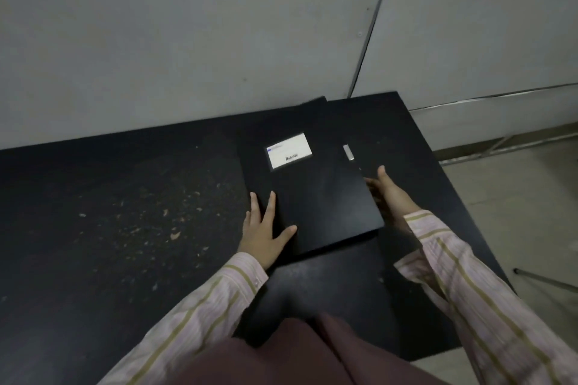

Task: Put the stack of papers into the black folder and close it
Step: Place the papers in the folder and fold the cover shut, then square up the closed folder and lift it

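The black folder [316, 194] lies shut on the black table [125, 212], with a white label [289, 151] on its cover. My left hand [266, 228] rests flat with spread fingers on the folder's near left corner. My right hand [386, 194] is at the folder's right edge, thumb up and fingers tucked under the side. No papers show; whether any are inside is hidden.
A small silver object [348, 152] lies on the table just right of the folder. Light scuffs and specks cover the table's left part. A grey wall [187, 40] stands directly behind. The table's right edge drops to a floor with metal legs [544, 278].
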